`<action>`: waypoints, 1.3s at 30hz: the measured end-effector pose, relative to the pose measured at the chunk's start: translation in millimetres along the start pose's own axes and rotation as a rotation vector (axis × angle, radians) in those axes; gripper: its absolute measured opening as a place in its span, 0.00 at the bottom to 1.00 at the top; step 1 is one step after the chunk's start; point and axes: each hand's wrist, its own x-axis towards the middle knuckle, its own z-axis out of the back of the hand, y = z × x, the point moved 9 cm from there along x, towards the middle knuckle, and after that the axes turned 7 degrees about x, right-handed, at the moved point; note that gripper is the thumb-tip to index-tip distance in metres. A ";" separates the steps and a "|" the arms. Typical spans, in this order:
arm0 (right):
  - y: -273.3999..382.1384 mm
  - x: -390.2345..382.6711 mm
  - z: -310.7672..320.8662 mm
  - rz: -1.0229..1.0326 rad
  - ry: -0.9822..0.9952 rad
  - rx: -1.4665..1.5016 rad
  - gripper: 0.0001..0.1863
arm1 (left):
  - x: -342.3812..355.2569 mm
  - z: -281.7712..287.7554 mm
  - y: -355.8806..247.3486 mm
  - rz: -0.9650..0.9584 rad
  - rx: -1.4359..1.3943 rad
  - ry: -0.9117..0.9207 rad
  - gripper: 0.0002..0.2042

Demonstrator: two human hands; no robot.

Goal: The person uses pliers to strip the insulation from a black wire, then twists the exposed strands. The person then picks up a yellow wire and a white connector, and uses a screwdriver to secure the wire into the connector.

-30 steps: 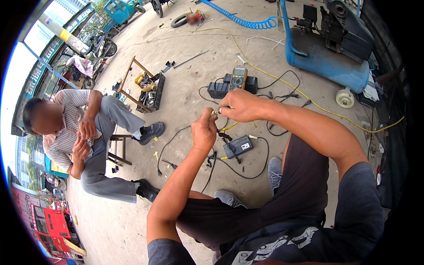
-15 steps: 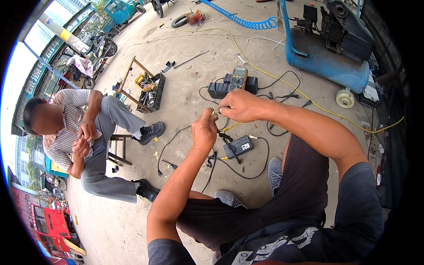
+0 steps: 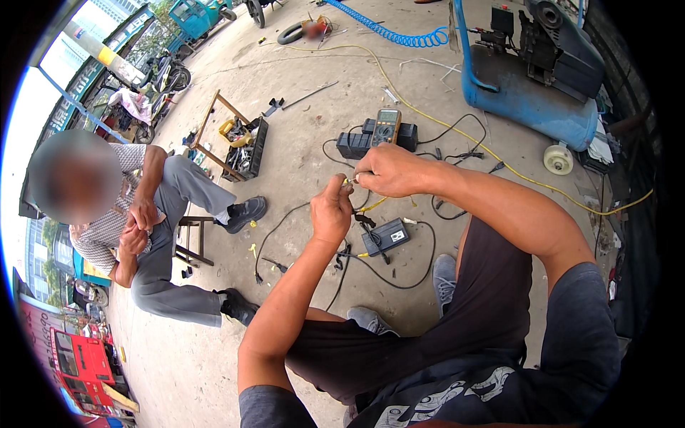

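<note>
My left hand [image 3: 331,214] is closed in a pinch, with a small yellowish piece [image 3: 347,181] showing at its fingertips. My right hand [image 3: 389,171] meets it from the right, its fingers also pinched together; what they grip is too small to make out. Below the hands hang a dark cable and a yellow wire [image 3: 372,205]. A black power adapter [image 3: 386,237] with a coiled cord lies on the ground beneath. Just beyond my right hand a multimeter [image 3: 386,127] leans on a black box-shaped unit [image 3: 352,145].
A seated person [image 3: 135,214] is at my left, hands together. Behind stands a wooden-framed tool box [image 3: 246,153]. A blue air compressor [image 3: 528,107] is at the far right, a yellow hose [image 3: 531,175] crossing the ground before it. Black cables [image 3: 410,287] loop near my shoes.
My hands stay almost in the same place, fingertips together. The seated person's hands shift very slightly.
</note>
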 end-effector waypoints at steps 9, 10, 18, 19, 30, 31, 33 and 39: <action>-0.9 -0.1 0.4 -0.042 -0.002 -0.002 0.13 | -0.1 0.8 -1.2 0.009 -0.003 0.010 0.07; -0.8 0.1 0.2 -0.036 -0.003 0.003 0.13 | -0.3 0.8 -1.1 0.013 -0.008 0.011 0.07; -10.2 2.5 2.4 -0.094 -0.022 0.044 0.16 | 0.0 1.4 0.3 0.101 -0.081 0.048 0.06; -11.4 3.2 3.6 -0.089 -0.050 0.072 0.16 | 0.0 1.4 1.9 0.125 -0.096 0.062 0.06; -17.5 5.7 7.7 -0.091 -0.101 0.261 0.15 | 0.5 -13.2 -6.9 0.321 -0.690 0.212 0.06; -17.2 6.4 6.5 -0.090 -0.092 0.293 0.15 | 0.8 -13.1 -8.8 0.321 -0.706 0.222 0.06; -15.7 7.6 4.2 -0.091 -0.074 0.358 0.15 | 1.0 -12.2 -13.5 0.345 -0.718 0.244 0.05; -8.3 9.2 2.4 -0.053 -0.062 0.468 0.15 | -2.9 -18.3 -16.1 0.333 -0.742 0.310 0.10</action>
